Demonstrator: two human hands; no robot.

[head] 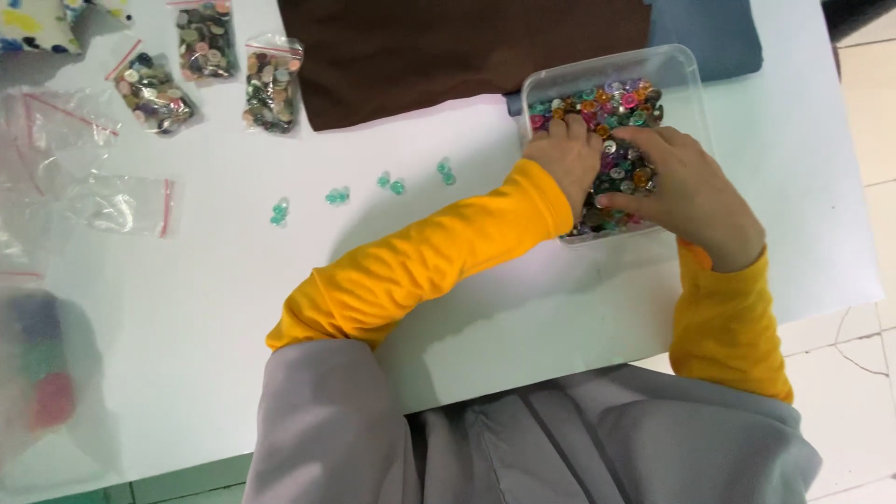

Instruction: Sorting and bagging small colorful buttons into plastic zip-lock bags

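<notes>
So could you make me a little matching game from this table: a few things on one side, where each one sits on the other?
Things:
1. clear tub
2. green beads
3. button bags
4. brown cloth

Places:
A. top left of the table
B. loose on the white table, left of the tub
C. under both hands, full of mixed buttons
D. top middle, beside a blue cloth

Pairs: 1-C, 2-B, 3-A, 4-D
</notes>
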